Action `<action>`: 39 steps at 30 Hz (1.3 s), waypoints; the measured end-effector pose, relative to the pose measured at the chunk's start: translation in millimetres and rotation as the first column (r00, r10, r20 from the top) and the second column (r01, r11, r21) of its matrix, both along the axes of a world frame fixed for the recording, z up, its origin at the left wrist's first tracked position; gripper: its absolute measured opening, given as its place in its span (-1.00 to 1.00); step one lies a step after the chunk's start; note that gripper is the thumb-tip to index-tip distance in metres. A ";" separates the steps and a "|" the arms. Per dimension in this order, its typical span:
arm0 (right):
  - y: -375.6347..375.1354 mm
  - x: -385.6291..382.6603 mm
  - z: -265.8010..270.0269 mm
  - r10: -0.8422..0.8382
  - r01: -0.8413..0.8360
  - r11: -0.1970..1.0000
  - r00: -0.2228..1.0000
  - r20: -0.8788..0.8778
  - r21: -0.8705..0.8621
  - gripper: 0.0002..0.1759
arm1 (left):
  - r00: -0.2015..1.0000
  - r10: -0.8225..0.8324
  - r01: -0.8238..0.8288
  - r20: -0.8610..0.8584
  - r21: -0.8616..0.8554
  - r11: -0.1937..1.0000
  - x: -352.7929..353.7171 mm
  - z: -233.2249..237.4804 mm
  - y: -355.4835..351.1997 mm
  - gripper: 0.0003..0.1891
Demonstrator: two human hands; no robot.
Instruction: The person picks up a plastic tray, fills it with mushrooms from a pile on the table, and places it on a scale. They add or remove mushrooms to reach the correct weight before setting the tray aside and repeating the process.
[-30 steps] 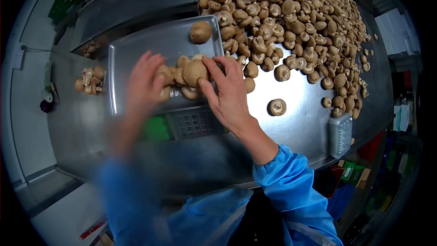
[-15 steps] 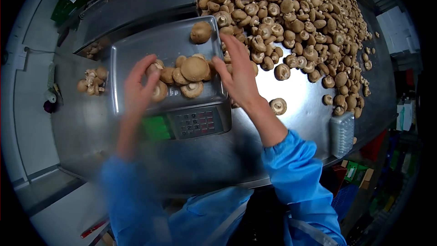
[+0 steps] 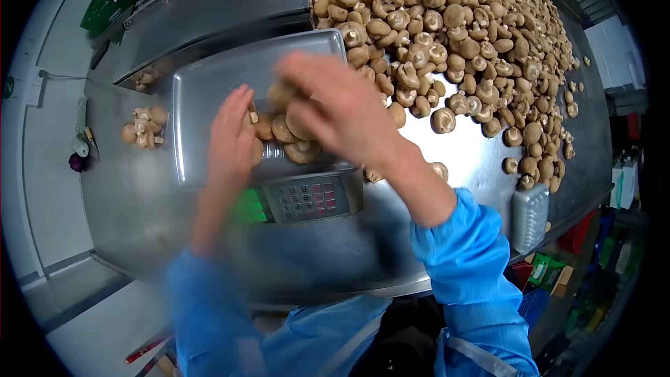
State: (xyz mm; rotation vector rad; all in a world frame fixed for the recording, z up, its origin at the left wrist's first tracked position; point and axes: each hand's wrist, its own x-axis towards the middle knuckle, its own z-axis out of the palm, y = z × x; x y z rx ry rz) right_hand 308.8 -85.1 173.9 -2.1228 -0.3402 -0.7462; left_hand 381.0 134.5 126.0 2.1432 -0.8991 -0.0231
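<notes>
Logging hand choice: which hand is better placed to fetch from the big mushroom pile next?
Probably the right hand, once free of the mushroom it seems to hold: it is nearer the pile than the left hand.

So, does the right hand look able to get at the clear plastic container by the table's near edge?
Probably yes: the container sits uncovered, though the right hand seems busy with a mushroom.

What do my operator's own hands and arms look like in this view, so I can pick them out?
Both hands, left and right, are bare, with no gloves. Both arms wear shiny bright-blue sleeves, the right one gathered at the wrist end. The left sleeve is blurred, so its cuff can't be made out.
</notes>
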 end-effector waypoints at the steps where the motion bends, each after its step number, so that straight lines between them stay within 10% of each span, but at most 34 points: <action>1: 14.7 -11.2 6.8 0.084 -0.084 0.995 0.996 -0.012 0.045 -0.57 | 0.999 -0.005 0.002 -0.050 -0.061 0.998 1.8 -3.1 -0.1 -0.53; 3: 36.0 -23.5 2.3 0.206 -0.210 0.977 0.976 -0.074 -0.045 -0.57 | 0.985 0.034 -0.061 -0.170 -0.153 0.986 -3.5 -1.0 -3.3 -0.54; 7: 56.5 -16.6 -46.4 -0.015 0.052 0.884 0.996 0.083 -0.465 -0.51 | 0.981 0.074 -0.098 -0.178 -0.128 0.987 -2.4 -2.8 -3.2 -0.55; 14: 29.1 -50.7 -11.7 -0.019 0.013 0.978 0.999 -0.030 -0.210 -0.40 | 0.978 0.109 -0.149 -0.175 -0.237 0.960 -10.1 6.5 0.0 -0.50; 17: -28.1 -110.3 -22.0 -0.253 0.251 0.952 0.967 0.006 -0.176 -0.45 | 0.973 0.161 -0.210 -0.165 -0.350 0.913 -17.6 16.4 15.0 -0.47; 22: -155.9 -282.7 -55.8 -0.831 0.665 0.550 0.498 -0.248 -0.506 -0.33 | 0.977 0.210 -0.180 0.031 -0.405 0.896 -40.7 23.4 57.1 -0.41; 28: -247.0 -480.9 -80.2 -0.979 0.658 0.191 0.072 -0.192 -0.728 -0.27 | 0.965 0.246 -0.212 0.095 -0.271 0.939 -87.4 1.2 75.8 -0.46; 31: -252.5 -508.1 -90.5 -0.805 0.772 0.367 -0.015 -0.594 -0.518 -0.29 | 0.971 0.240 -0.230 0.005 -0.274 0.934 -124.2 -4.0 57.4 -0.55; 34: -242.8 -503.3 -74.2 -0.791 0.724 0.480 0.113 -0.602 -0.495 -0.21 | 0.974 0.132 -0.119 0.181 -0.082 0.989 -143.7 3.0 49.7 -0.64; 39: -231.0 -493.1 -60.6 -0.782 0.680 0.546 0.204 -0.589 -0.489 -0.08 | 0.973 0.215 -0.214 -0.079 0.022 0.977 -173.1 7.2 40.4 -0.70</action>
